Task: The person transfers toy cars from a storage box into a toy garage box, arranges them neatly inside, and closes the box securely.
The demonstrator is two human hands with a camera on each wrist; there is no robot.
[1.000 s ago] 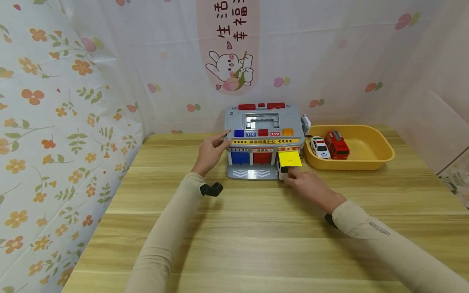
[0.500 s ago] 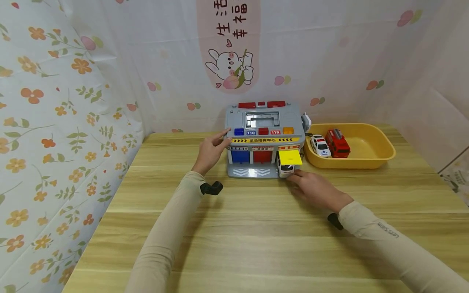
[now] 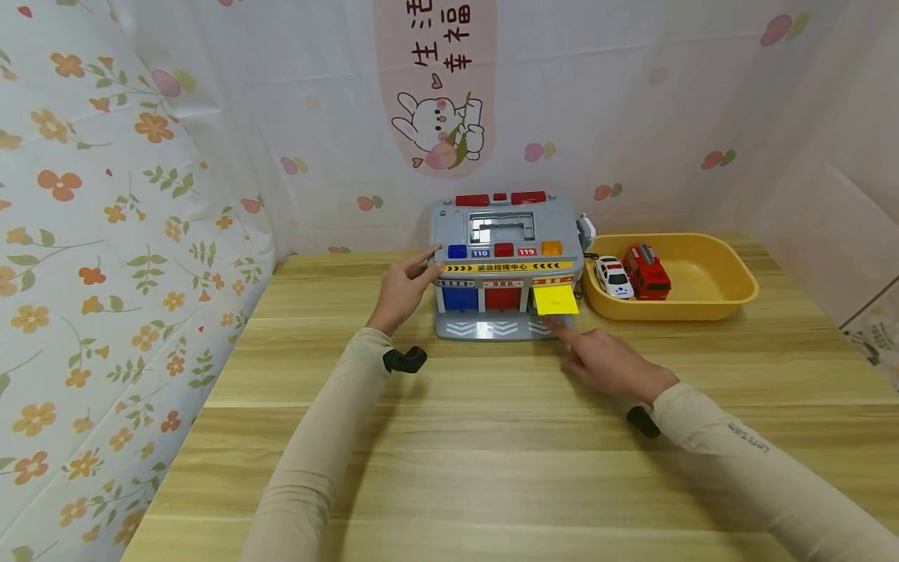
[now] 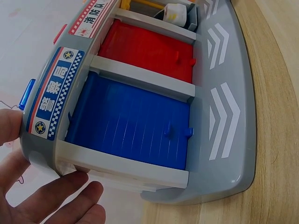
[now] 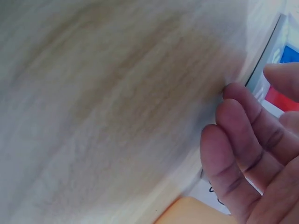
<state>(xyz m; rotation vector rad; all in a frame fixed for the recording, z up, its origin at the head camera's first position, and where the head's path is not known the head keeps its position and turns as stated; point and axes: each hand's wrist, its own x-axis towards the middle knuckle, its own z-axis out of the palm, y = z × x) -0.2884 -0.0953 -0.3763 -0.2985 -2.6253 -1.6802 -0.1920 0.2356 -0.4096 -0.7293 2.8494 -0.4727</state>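
A grey toy rescue station (image 3: 485, 331) with a blue door (image 3: 460, 300), a red door (image 3: 502, 299) and a raised yellow door (image 3: 556, 300) stands on the table. My left hand (image 3: 403, 294) grips its left front corner, the thumb near the roof's front edge. In the left wrist view its other fingertips (image 4: 77, 179) lie along the side wall. A white toy vehicle (image 4: 175, 15) shows in the yellow-doored bay, mostly hidden in the head view. My right hand (image 3: 602, 361) reaches its index finger to that bay under the yellow door; the other fingers are bent.
A yellow bin (image 3: 709, 311) to the station's right contains a white toy police car (image 3: 613, 278) and a red toy fire engine (image 3: 648, 273). The wooden table (image 3: 449, 468) extends forward of the station. A printed curtain (image 3: 316, 156) hangs behind.
The white toy vehicle has gone deeper into the bay under the yellow door. My right hand has changed from fingers around its rear to an extended index finger. The left hand stays put.
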